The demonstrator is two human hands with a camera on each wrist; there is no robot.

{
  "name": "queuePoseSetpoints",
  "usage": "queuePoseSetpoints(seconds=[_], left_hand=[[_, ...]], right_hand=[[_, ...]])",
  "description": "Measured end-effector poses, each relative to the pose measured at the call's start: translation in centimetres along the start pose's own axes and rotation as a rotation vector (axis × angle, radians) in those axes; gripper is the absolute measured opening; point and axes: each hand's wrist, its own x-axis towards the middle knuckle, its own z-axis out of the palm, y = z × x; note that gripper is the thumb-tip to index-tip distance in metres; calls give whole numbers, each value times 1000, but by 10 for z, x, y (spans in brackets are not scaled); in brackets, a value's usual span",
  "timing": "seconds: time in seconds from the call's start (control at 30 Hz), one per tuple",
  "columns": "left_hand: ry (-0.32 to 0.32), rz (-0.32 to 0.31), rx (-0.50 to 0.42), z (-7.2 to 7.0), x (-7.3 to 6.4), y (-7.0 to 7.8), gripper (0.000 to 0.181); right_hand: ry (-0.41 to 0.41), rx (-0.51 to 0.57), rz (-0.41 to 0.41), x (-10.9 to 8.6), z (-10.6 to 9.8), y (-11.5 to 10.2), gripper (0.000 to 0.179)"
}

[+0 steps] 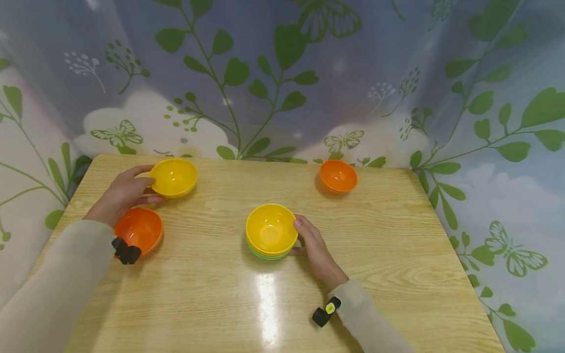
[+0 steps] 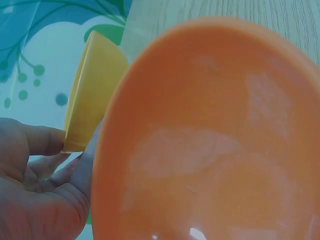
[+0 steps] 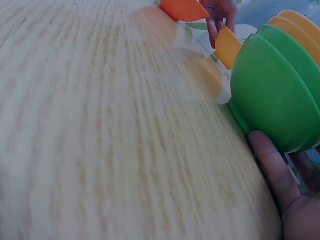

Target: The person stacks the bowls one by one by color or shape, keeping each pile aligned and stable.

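At the far left of the table, my left hand (image 1: 125, 190) pinches the rim of a yellow bowl (image 1: 174, 177) between thumb and fingers; the left wrist view shows this bowl (image 2: 95, 95) from the side. Below that wrist sits an orange bowl (image 1: 142, 229), partly covered by the sleeve and wrist camera. In the middle stands a stack with a yellow bowl (image 1: 271, 229) on top and green bowls (image 3: 272, 95) beneath. My right hand (image 1: 315, 250) grips the stack's right side, thumb at the top rim and fingers lower down against the green.
Another orange bowl (image 1: 338, 176) stands near the table's back edge, right of centre. The wooden table (image 1: 212, 299) meets a patterned cloth (image 1: 265, 98) hanging behind it and at both sides.
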Motion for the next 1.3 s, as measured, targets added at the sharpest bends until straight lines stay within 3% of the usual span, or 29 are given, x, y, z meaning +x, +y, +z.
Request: queuePoseSetpoints(seconds=[0.33,1.3], left_hand=[[-108,50,-3,9,-8,12,65],[-256,159,-15,49,-27,24,64]], right_hand=[[-12,9,3,-1,0,-1,54],[-5,2,3,-2,0,-2,55]])
